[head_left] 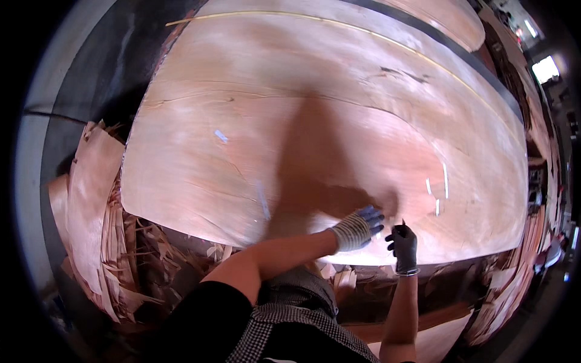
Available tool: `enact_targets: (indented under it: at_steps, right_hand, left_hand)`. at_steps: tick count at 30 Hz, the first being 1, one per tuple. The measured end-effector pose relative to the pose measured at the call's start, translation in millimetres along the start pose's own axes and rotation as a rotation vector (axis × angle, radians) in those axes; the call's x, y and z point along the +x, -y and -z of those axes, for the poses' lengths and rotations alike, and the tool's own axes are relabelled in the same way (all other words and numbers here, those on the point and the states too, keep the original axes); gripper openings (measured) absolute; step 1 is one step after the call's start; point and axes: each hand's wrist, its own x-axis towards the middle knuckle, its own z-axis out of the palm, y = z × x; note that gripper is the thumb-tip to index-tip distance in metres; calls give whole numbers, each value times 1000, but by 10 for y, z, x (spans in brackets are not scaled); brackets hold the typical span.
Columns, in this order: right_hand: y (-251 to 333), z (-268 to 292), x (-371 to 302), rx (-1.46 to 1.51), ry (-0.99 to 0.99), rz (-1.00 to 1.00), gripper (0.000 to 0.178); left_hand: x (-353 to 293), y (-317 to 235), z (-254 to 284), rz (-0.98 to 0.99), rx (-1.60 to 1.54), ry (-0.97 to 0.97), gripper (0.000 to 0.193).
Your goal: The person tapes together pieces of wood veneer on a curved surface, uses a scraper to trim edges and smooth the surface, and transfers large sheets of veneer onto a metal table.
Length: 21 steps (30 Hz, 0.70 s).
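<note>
The left hand (358, 228), in a striped glove, lay flat and open on the veneer sheet (315, 133) near its closest edge. Just beside it, the black-gloved right hand (403, 245) pinched a small dark tool on that edge; veneer scraps (109, 242) lay left of the sheet.

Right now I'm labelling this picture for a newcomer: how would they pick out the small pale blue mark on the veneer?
Start at the big reddish veneer sheet filling the middle. Go to its left half, above and left of the left hand in a striped glove. The small pale blue mark sits alone there, slanted, while the white marks cluster at the right.
</note>
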Motion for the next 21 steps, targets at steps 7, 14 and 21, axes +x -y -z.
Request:
enact_targets:
  at_steps: [7,14,21]
  right_hand:
    - [1505,-1871,133,236,376,39,18]
    - [2379,-3440,448,303,356,39,16]
    - [2283,-3721,538,249,277,10,18]
  left_hand:
    - [-1393,1373,1822,653,278,-141,38]
    - [-2349,2240,2323,728,459,-350,40]
    - [-2088,2505,2264,348,253,-96,42]
